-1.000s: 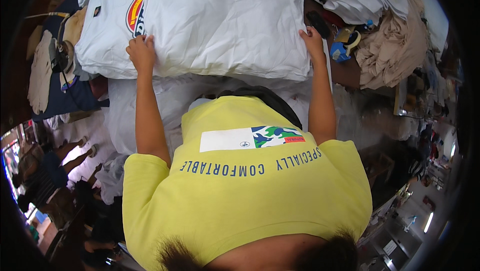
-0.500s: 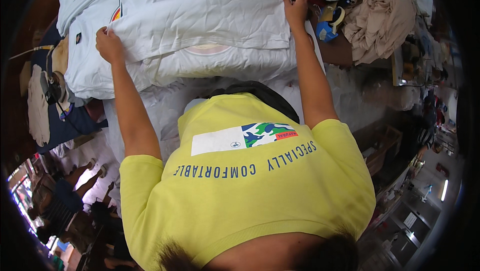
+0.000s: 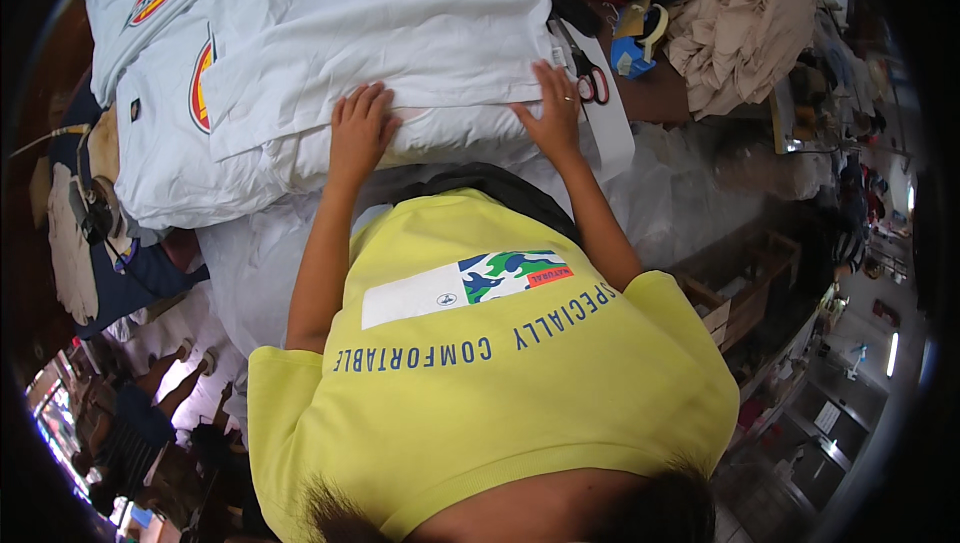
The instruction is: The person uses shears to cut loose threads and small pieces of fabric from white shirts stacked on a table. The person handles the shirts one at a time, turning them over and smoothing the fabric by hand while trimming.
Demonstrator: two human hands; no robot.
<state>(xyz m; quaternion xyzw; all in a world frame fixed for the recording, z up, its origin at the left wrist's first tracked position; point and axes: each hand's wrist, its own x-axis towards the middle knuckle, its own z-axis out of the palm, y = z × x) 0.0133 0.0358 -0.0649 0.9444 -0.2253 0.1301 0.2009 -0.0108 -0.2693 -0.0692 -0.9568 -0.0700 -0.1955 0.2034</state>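
Note:
A white T-shirt [image 3: 400,48] lies with its lower part folded over, on top of a stack of white shirts [image 3: 160,178]. My left hand [image 3: 360,133] rests on the near edge of the folded part, its fingers stretched out over the fabric. At the right end of that edge, my right hand [image 3: 553,115] lies with thumb and fingers apart, a ring on one finger. Neither hand grips the cloth. Part of a red and yellow oval print [image 3: 200,88] shows beside the fold's left end.
Scissors with dark and red handles [image 3: 592,83] lie right of the shirts, over a white sheet [image 3: 612,138]. Beyond them are a blue tape dispenser [image 3: 632,55] and a heap of beige cloth [image 3: 745,33]. Another printed white shirt [image 3: 110,28] lies far left. People are in the left background.
Both hands have let go of the fold's upper corners and come nearer to me, onto its near edge. My left hand has also moved right. The scissors now show.

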